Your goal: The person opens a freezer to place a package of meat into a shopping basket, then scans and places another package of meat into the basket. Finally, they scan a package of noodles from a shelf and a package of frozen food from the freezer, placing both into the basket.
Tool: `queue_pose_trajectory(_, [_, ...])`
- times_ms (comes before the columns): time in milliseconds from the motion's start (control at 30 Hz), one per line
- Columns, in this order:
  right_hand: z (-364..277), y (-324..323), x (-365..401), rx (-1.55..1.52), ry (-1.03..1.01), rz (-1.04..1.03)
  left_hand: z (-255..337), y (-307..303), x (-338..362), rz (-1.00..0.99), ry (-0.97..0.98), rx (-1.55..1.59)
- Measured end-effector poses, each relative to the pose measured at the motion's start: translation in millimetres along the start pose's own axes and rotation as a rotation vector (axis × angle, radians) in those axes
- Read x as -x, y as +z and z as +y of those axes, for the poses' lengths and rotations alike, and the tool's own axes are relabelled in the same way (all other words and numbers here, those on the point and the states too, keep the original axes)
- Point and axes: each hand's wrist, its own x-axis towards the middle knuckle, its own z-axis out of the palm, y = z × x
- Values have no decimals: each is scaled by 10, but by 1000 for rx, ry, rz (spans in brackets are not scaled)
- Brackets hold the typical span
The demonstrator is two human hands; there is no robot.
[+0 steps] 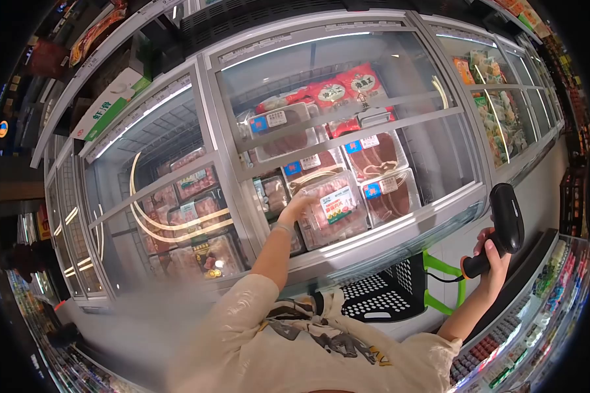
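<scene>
My left hand [297, 208] reaches into the freezer and grips the upper left edge of a clear-wrapped meat tray [335, 226] with a white and green label. The tray lies over other packs, its label facing up. Just behind it are trays of dark red meat [375, 156] with blue and white labels. In my right hand [495, 259], fingers wrapped round the handle, is a black barcode scanner [507, 219], held upright off to the right, outside the freezer. A cable runs from its base.
Metal-framed glass lids [170, 150] cover the neighbouring freezer sections. Red bags [347, 87] lie at the back of this one. Below its front rim stands a black perforated basket [380, 291] by a green frame [462, 291]. Shelves of packaged goods [537, 321] line the lower right.
</scene>
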Motion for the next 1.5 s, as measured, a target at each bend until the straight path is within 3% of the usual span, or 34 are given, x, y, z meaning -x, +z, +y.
queue_pose_trajectory(100, [50,34,-93,14,15,9,-278,-166,-217,-57,-35,58])
queue_pose_trajectory(267, [94,73,-174,-2,19,-7,-197,-62,62,-74,-192,249])
queue_pose_trajectory(500, [147,56,-199,33,12,-29,-431,-210,-145,54,-256,-104])
queue_pose_trajectory(667, [141,85,-208,-1,20,-20,-76,-16,479,84,-254,-143])
queue_pose_trajectory(767, [130,161,-233,-17,28,-29,-319,-21,272,110,-47,-402])
queue_pose_trajectory(833, [93,254,-279,39,31,-92,-528,-27,-132,264,-77,-785])
queue_pose_trajectory(900, [87,377,-349,111,8,-104,-525,43,-127,439,-13,-840])
queue_pose_trajectory(933, [91,432,-410,149,-12,-130,-614,-39,-391,322,-6,-891])
queue_pose_trajectory(1033, [83,714,-677,311,-67,-155,74,250,20,182,391,-1061])
queue_pose_trajectory(1100, [120,1049,-915,452,-223,-160,707,576,621,112,555,-990])
queue_pose_trajectory(1133, [161,1235,-1057,468,-291,-201,843,654,691,135,752,-1024])
queue_pose_trajectory(1233, [458,1708,-1528,441,-390,-413,1276,839,1192,507,990,-976])
queue_pose_trajectory(1300, [812,1892,-1834,555,-600,-513,1389,759,1256,857,1197,-1132])
queue_pose_trajectory(1333, [935,1928,-1913,625,-573,-566,1421,707,1297,1040,1293,-1204])
queue_pose_trajectory(1433, [1247,1980,-2092,580,-381,-651,1154,411,1017,1044,1063,-1336])
queue_pose_trajectory(1500, [1352,1969,-2093,438,-290,-676,1044,336,1019,1023,1136,-1365])
